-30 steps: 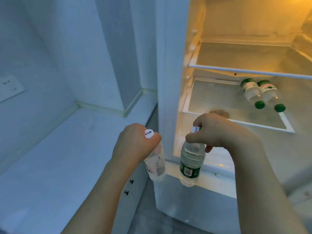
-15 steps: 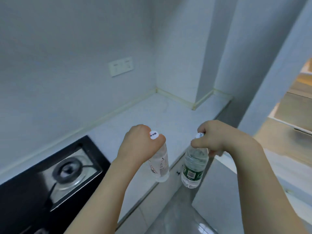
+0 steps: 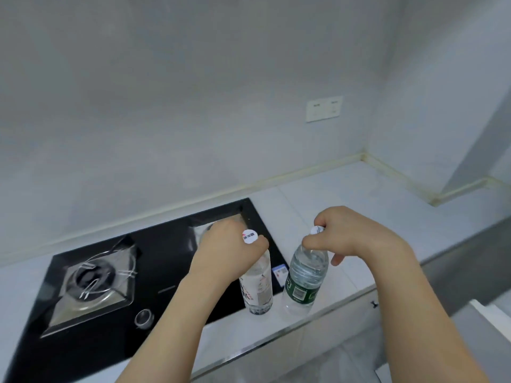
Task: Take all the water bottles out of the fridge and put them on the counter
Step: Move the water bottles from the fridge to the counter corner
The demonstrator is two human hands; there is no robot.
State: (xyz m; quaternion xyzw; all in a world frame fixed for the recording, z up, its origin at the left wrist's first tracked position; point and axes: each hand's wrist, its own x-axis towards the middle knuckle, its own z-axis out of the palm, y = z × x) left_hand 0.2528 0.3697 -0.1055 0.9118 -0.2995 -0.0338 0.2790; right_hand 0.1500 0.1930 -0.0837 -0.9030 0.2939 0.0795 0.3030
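My left hand point(image 3: 229, 252) grips the neck of a clear water bottle with a white and red label point(image 3: 257, 288). My right hand point(image 3: 351, 236) pinches the white cap of a second bottle with a green label point(image 3: 302, 283). Both bottles are upright, side by side, over the front part of the white counter point(image 3: 345, 194), just right of the hob. Their bases look at or just above the counter surface; I cannot tell whether they touch it. The fridge is almost out of view.
A black glass gas hob point(image 3: 116, 277) with two burners and a round knob point(image 3: 144, 317) fills the left of the counter. A wall socket point(image 3: 324, 108) sits on the back wall. A white edge point(image 3: 492, 319), perhaps the fridge door, shows at the right.
The view has swung left from the open fridge to the counter and hob. Both hands have carried the bottles from the fridge over the counter's front, lowering them beside the hob.
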